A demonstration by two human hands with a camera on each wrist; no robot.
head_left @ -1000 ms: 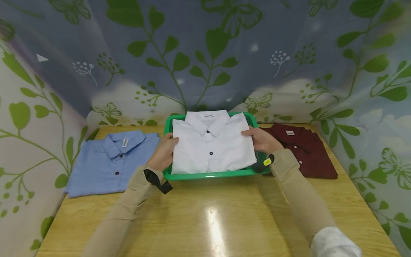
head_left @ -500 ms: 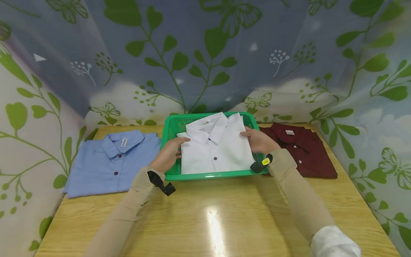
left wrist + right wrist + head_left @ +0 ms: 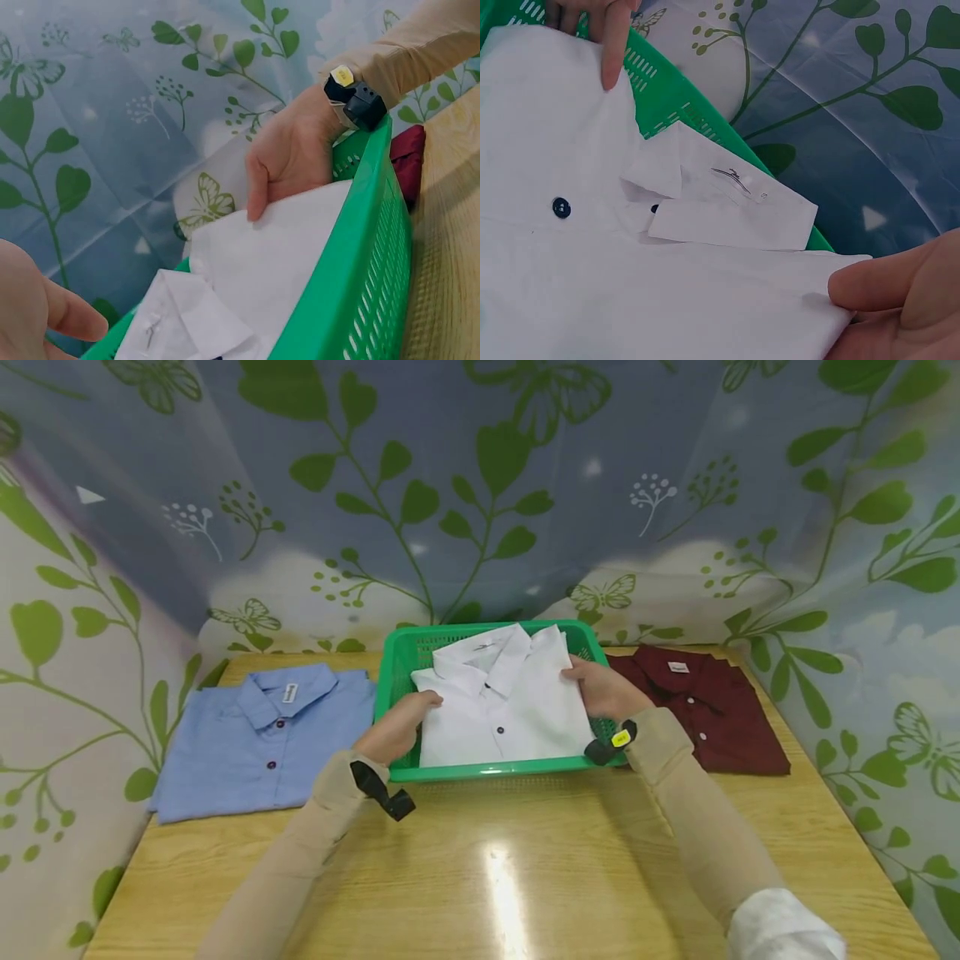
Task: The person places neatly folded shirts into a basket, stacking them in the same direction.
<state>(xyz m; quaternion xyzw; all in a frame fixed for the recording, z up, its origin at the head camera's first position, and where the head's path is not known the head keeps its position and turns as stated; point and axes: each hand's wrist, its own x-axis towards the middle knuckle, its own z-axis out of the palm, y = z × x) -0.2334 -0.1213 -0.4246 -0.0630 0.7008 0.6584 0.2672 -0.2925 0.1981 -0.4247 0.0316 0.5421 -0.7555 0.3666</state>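
A folded white shirt (image 3: 498, 714) with dark buttons lies within a green plastic basket (image 3: 480, 770), its collar tilted toward the back. At its right edge, my right hand (image 3: 609, 689) pinches the fabric, thumb on top and the other fingers underneath. My left hand (image 3: 397, 727) reaches over the basket's left rim; its thumb lies over the shirt's left edge, and in the right wrist view the left hand's fingers (image 3: 570, 19) go behind that edge. The right wrist view shows the right thumb (image 3: 877, 285) pressed on the shirt near its corner.
A folded blue shirt (image 3: 225, 752) lies on the wooden table (image 3: 480, 877), left of the basket. On the right rests a folded maroon shirt (image 3: 738, 727), partly behind the right hand. Leaf-patterned cloth (image 3: 480, 510) closes off the back and both sides.
The white shirt has gone down into the basket; its left side has shifted inward and the collar has tilted. My left hand moved right with that edge, then slightly down. The right hand barely moved.
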